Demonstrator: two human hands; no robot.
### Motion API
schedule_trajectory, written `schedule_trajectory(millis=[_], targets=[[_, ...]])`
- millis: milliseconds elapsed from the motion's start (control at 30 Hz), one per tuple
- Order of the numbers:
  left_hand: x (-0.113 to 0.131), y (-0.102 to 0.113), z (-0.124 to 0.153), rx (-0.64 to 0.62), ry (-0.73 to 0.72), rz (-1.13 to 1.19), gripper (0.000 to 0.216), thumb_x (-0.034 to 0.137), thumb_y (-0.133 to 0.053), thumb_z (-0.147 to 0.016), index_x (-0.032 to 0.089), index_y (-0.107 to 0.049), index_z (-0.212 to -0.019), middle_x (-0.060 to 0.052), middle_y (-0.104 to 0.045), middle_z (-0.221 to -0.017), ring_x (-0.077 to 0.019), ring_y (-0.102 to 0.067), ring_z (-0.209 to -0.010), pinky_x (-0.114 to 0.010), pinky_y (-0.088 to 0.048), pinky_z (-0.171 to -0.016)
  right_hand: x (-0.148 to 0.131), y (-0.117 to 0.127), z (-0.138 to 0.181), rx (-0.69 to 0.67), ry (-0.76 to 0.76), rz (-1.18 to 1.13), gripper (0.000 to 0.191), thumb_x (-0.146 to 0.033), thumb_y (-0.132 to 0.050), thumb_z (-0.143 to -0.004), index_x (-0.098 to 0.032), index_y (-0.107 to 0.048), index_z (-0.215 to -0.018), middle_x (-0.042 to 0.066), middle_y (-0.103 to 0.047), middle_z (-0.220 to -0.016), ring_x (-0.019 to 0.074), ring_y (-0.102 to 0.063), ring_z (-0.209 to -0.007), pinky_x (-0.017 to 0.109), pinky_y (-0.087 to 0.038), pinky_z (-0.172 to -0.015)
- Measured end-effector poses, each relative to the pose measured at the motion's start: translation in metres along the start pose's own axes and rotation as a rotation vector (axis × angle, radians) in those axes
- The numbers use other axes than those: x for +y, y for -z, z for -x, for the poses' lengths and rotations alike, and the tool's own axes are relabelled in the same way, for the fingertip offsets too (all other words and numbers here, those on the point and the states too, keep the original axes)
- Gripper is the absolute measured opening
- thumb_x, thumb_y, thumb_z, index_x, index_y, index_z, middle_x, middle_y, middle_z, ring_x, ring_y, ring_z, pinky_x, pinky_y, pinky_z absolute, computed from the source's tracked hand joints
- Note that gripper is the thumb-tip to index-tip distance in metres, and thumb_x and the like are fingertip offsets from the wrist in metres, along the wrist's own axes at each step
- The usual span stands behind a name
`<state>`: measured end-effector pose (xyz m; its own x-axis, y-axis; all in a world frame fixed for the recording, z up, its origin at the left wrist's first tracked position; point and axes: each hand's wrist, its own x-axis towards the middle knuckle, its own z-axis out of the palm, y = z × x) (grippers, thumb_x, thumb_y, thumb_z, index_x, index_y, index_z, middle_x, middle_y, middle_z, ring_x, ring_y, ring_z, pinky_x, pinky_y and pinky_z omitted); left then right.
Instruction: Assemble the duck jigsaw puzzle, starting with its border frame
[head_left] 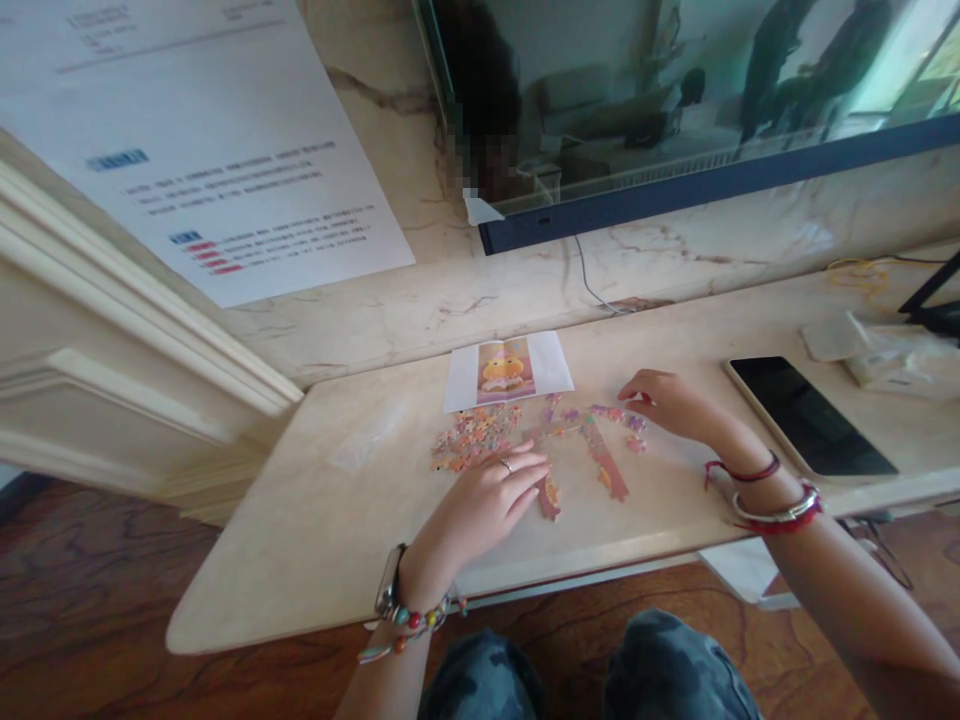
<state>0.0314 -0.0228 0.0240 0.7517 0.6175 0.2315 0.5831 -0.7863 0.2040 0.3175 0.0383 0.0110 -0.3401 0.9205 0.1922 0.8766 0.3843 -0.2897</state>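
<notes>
My left hand point(487, 500) rests with its fingers stretched out over the front edge of a heap of loose jigsaw puzzle pieces point(480, 435). Just right of its fingertips is a short joined strip of pieces point(551, 497). A longer pinkish joined strip point(606, 465) slants toward the table's front. My right hand point(667, 403) is curled, thumb and fingers drawn together, beside a few purple and pink pieces point(634, 425); whatever it pinches, if anything, is too small to make out. Behind the heap lies a paper sheet with a printed yellow cartoon picture point(504, 368).
A dark-screened tablet point(810, 415) lies at the right, with a white packet point(907, 360) behind it. Clear plastic point(369, 435) is on the left of the pale table point(262, 560). A television point(675, 190) and a printed notice point(225, 170) are on the wall.
</notes>
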Motion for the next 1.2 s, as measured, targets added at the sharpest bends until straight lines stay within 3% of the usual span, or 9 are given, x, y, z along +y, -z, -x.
schedule_trajectory(millis=[333, 533, 733, 1000, 1100, 1200], targets=[[0.000, 0.005, -0.023, -0.056, -0.019, -0.010, 0.026, 0.017, -0.042, -0.087, 0.019, -0.056, -0.109, -0.002, -0.059, -0.115, -0.0172, -0.047, -0.116, -0.036, -0.044, -0.095, 0.005, 0.003, 0.000, -0.062, 0.000, 0.002, 0.016, -0.017, -0.056, -0.072, -0.017, -0.067, -0.084, 0.006, -0.062, -0.075, 0.0143, -0.056, -0.063, 0.024, -0.042, -0.061], [-0.004, 0.009, -0.019, -0.043, -0.015, 0.021, 0.025, 0.017, -0.041, -0.087, 0.020, -0.057, -0.107, -0.002, -0.060, -0.113, -0.0175, -0.049, -0.115, -0.036, -0.043, -0.096, -0.005, -0.004, -0.002, -0.124, 0.019, -0.073, 0.011, -0.016, -0.056, -0.072, -0.016, -0.065, -0.078, 0.007, -0.061, -0.080, 0.0142, -0.056, -0.066, 0.023, -0.042, -0.062], [-0.004, 0.008, -0.013, -0.042, -0.005, 0.069, 0.024, 0.018, -0.042, -0.088, 0.019, -0.058, -0.105, -0.001, -0.061, -0.113, -0.0167, -0.048, -0.115, -0.035, -0.042, -0.097, -0.010, 0.001, 0.003, -0.099, -0.031, -0.145, 0.012, -0.013, -0.052, -0.070, -0.016, -0.062, -0.075, 0.002, -0.063, -0.068, 0.0122, -0.056, -0.060, 0.021, -0.039, -0.056], [0.004, 0.001, -0.004, -0.047, 0.006, 0.144, 0.024, 0.018, -0.045, -0.086, 0.018, -0.057, -0.107, -0.003, -0.061, -0.111, -0.0170, -0.051, -0.112, -0.035, -0.044, -0.095, -0.029, 0.011, 0.029, -0.093, -0.093, -0.418, 0.018, -0.025, -0.050, -0.076, -0.020, -0.068, -0.080, 0.000, -0.066, -0.066, 0.0103, -0.053, -0.055, 0.021, -0.040, -0.053], [0.008, -0.007, 0.002, 0.002, 0.026, 0.153, 0.024, 0.015, -0.044, -0.086, 0.019, -0.057, -0.106, -0.004, -0.060, -0.112, -0.0182, -0.049, -0.114, -0.037, -0.043, -0.095, -0.043, 0.002, 0.046, -0.102, -0.116, -0.502, 0.020, -0.030, -0.051, -0.077, -0.019, -0.068, -0.080, 0.000, -0.065, -0.065, 0.0105, -0.052, -0.054, 0.022, -0.040, -0.051], [0.011, -0.015, 0.008, 0.113, 0.079, 0.156, 0.025, 0.013, -0.043, -0.085, 0.019, -0.056, -0.106, -0.006, -0.059, -0.113, -0.0192, -0.047, -0.116, -0.039, -0.043, -0.093, -0.054, -0.011, 0.058, -0.009, -0.155, -0.581, 0.022, -0.031, -0.051, -0.078, -0.017, -0.067, -0.083, 0.003, -0.066, -0.070, 0.0116, -0.054, -0.056, 0.023, -0.041, -0.051]])
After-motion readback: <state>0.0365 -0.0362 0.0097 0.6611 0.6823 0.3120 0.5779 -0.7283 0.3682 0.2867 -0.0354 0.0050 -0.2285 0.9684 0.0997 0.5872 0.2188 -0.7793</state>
